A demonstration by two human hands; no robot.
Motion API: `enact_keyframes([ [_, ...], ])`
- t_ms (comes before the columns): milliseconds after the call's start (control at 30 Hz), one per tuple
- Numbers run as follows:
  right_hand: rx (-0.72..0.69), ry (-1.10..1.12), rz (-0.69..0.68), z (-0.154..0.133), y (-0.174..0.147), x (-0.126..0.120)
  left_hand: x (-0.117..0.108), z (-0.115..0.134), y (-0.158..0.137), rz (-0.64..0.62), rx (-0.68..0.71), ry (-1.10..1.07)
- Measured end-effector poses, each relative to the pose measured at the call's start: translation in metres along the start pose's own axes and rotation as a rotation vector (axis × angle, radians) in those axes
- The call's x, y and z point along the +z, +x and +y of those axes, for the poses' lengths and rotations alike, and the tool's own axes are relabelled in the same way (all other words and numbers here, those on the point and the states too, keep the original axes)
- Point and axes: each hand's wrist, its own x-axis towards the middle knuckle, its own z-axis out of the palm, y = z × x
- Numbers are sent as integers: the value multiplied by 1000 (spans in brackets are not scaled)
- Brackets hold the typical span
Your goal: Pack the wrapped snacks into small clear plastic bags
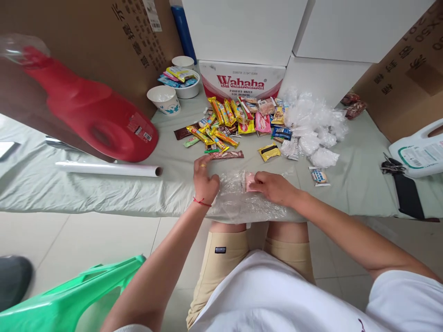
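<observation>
A clear plastic sheet [231,203] lies crumpled at the table's front edge. On it is a small pink snack packet [249,180], its right side pinched by the fingers of my right hand [277,187]. My left hand [206,180] is at the sheet's left side, fingers bent and thumb apart from them. Its fingertips reach the left end of a long brown snack packet [227,155]; whether they touch it I cannot tell. Behind lies a pile of wrapped snacks [224,113], mostly yellow. A yellow-and-black packet [269,151] sits apart from the pile.
Clear plastic bundles [306,120] are heaped right of the snacks, near a small blue-and-white packet [319,176]. A white roll [109,168] and red jug [100,115] stand left; paper cups [164,100] are behind. Keys [392,164], a black phone-like object [408,196] and white bottle [420,150] are right.
</observation>
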Motion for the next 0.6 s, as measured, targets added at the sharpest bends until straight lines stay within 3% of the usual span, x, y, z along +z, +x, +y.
enact_keyframes([
  [100, 56, 81, 35, 1, 0, 16, -19, 26, 1, -10, 192, 32],
  [233, -120, 52, 90, 6, -4, 19, -20, 60, -2, -478, 502, 63],
  [333, -214, 50, 148, 12, -24, 17, -7, 62, -13, -729, 540, 131],
  [433, -196, 29, 244, 12, -58, 28, 3, 50, -28, -750, 520, 186],
  [600, -173, -97, 282, 1, -96, 70, 7, 46, -40, -728, 502, 301],
])
